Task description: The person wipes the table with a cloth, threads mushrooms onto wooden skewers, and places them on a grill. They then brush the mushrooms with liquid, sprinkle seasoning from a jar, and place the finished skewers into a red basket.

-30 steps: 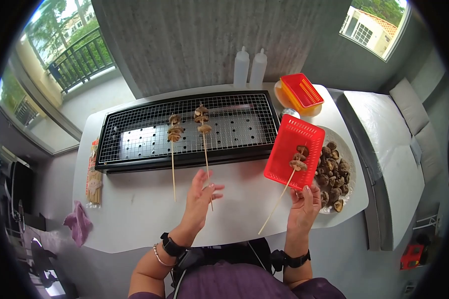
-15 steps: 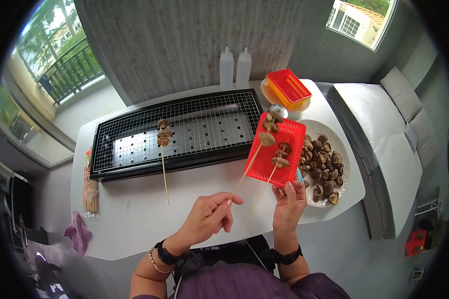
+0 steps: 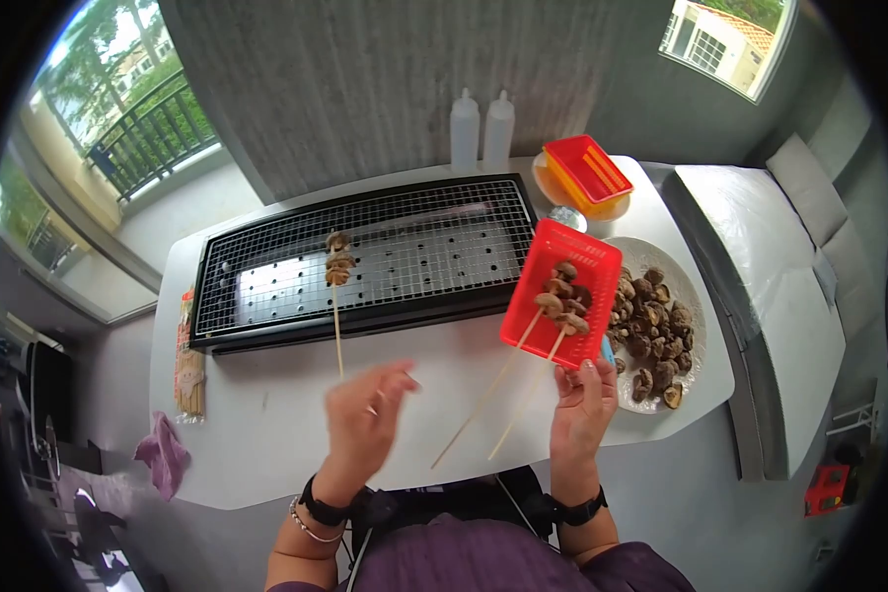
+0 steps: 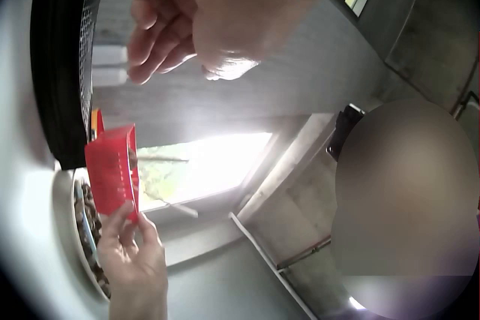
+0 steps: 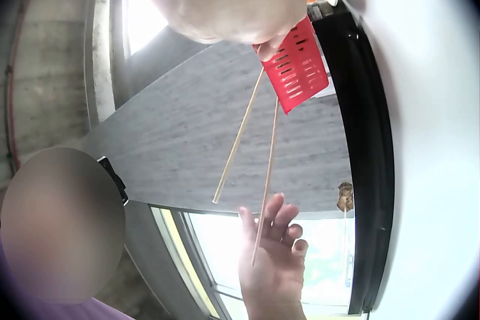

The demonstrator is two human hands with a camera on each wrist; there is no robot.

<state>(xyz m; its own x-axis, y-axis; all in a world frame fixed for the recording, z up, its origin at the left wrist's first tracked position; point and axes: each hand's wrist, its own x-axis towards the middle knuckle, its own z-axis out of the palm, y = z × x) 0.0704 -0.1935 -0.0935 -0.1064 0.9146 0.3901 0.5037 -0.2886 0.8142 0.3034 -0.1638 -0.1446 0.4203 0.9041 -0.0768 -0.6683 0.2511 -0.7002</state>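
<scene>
In the head view my right hand [image 3: 581, 412] grips the near edge of a red plastic basket [image 3: 538, 266], held tilted above the table's right side. Two mushroom skewers [image 3: 560, 296] lie in it, their bare sticks poking out over the near rim. My left hand [image 3: 365, 419], blurred, holds nothing, its fingers loosely bent. It is nearest the stick end of the one mushroom skewer [image 3: 337, 261] lying on the black grill [image 3: 434, 261]. The left wrist view shows the same red basket [image 4: 111, 170] with the right hand's fingers and thumb at its edge.
A white plate [image 3: 694, 345] piled with mushrooms stands right of the basket. Behind are red and yellow baskets [image 3: 587, 173] on a plate and two squeeze bottles [image 3: 481, 130]. At the left lie a pack of sticks [image 3: 188, 365] and a purple cloth [image 3: 163, 454].
My left hand lifted one mushroom skewer off the grill, laid it in the red basket beside the other, let go and moved back left. The right hand kept hold of the basket.
</scene>
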